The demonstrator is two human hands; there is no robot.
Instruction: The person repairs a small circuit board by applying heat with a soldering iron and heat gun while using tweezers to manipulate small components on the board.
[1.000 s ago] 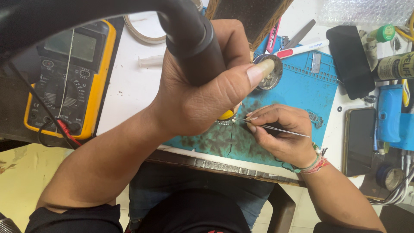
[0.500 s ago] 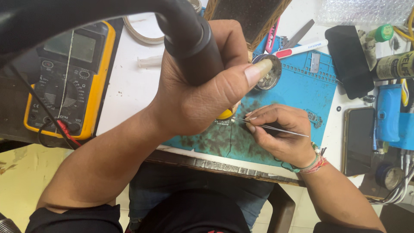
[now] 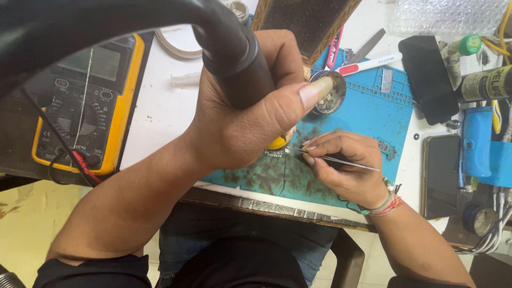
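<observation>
Nearest the camera, the left hand (image 3: 240,114) is wrapped tight around the thick black handle of a heated tool (image 3: 234,50), fingers closed fully on it and the thumb laid along its side; a yellow collar at the tool's lower end shows just under the palm, right above the work spot. Just beyond, the right hand (image 3: 346,165) rests on the blue rubber work mat (image 3: 373,112), its fingers pinched shut on thin metal tweezers (image 3: 336,158) whose tips point left to a small metal part (image 3: 274,153) lying on the stained middle of the mat, directly under the tool's tip. A bracelet of coloured threads (image 3: 386,202) circles that wrist. Left of the mat, on the white counter (image 3: 160,112), lies a yellow-cased multimeter (image 3: 85,106) with red and black leads. Behind the thumb stands a small round metal tin (image 3: 330,96). Farther back on the mat lie a white and red pen-shaped tool (image 3: 370,63) and grey scissors (image 3: 368,49). To the right, a black phone (image 3: 426,77) and another dark phone (image 3: 441,176) lie on the counter, well apart from the hands.
</observation>
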